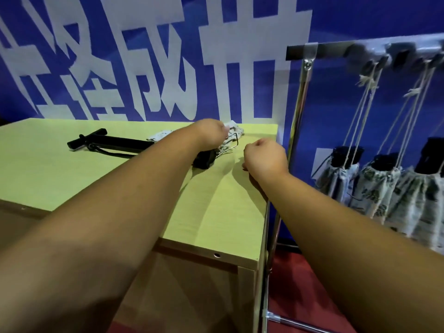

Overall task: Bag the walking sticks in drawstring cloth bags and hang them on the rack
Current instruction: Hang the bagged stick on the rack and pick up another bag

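Observation:
A folded black walking stick point(113, 142) with a T-handle lies on the light wooden table point(72, 179). Behind my left forearm lies a patterned white cloth bag point(234, 127) with its drawstring looped on the tabletop. My left hand point(211, 134) is curled over the bag, fingers hidden, so what it grips is unclear. My right hand point(264, 156) is a closed fist near the table's right edge, with nothing visible in it. Three bagged sticks point(374, 186) hang by their strings from the rack point(360, 50) on the right.
The rack's chrome upright point(298, 111) stands right against the table's right edge. A blue banner with large white characters point(144, 56) covers the wall behind. Red floor point(300, 280) shows below the rack.

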The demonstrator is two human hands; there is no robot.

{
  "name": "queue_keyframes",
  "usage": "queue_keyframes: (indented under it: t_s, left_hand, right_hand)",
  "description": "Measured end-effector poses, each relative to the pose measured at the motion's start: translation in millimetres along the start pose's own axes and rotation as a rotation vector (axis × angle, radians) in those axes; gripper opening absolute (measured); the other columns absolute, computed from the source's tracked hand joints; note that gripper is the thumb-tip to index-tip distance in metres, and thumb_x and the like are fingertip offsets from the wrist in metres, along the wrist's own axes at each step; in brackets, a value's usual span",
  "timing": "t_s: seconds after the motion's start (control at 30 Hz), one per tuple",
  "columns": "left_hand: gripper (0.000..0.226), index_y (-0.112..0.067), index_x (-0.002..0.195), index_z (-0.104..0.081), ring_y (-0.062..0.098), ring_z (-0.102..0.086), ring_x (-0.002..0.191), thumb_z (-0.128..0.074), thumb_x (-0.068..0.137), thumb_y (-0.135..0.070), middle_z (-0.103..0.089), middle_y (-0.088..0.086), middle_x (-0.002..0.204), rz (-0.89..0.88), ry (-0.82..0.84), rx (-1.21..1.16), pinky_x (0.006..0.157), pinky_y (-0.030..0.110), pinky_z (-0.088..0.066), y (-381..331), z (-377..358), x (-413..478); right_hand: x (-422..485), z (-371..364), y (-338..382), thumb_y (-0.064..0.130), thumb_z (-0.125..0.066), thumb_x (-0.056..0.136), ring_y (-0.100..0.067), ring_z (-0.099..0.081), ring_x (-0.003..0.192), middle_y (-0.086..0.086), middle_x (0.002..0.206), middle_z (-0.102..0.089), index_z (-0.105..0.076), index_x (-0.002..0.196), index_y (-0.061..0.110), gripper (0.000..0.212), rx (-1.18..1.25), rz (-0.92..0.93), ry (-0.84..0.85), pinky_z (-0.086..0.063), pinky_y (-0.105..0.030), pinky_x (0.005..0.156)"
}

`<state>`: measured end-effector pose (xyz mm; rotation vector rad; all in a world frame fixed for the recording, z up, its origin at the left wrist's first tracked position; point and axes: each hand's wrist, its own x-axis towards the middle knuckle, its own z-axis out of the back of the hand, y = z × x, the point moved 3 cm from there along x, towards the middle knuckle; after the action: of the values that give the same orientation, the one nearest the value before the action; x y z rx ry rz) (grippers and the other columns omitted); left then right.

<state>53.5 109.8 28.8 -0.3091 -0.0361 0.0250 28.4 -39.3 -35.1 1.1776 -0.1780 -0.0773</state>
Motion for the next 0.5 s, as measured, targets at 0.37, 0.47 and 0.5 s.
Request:
queue_keyframes:
  t_s: [0.37,0.47,0.5]
  left_hand:
    - [0.079,-0.007,0.143,-0.062,0.032,-0.057,0.126,-0.014,0.112,-0.061,-0.061,0.019,0.140,0.182,-0.152,-0.182,0.091,0.034,-0.033,-7.4,-14.5,15.8]
    - [0.060,-0.019,0.116,-0.075,0.022,-0.063,0.093,-0.029,0.113,-0.057,-0.071,0.002,0.102,0.067,-0.346,-0.357,0.069,0.029,-0.044,-7.8,-2.2,13.7]
    - [0.049,-0.025,0.112,-0.076,0.017,-0.063,0.086,-0.037,0.112,-0.055,-0.069,-0.005,0.094,0.025,-0.405,-0.430,0.063,0.026,-0.044,-11.3,4.1,9.3]
  right_hand:
    - [16.3,-7.5,-0.9,0.023,-0.052,0.100,-0.021,-0.059,0.070,-0.003,0.079,-0.063,-0.057,0.077,0.019,0.024,-0.370,0.097,-0.024,-0.040,-0.030,0.056]
    - [9.7,-3.3,-0.3,0.024,-0.051,0.100,-0.020,-0.058,0.070,-0.003,0.080,-0.064,-0.061,0.081,0.018,0.022,-0.345,0.106,-0.034,-0.038,-0.030,0.054]
    - [6.2,-0.7,1.0,0.024,-0.050,0.101,-0.018,-0.057,0.070,-0.002,0.080,-0.063,-0.060,0.083,0.017,0.021,-0.329,0.119,-0.036,-0.037,-0.029,0.053]
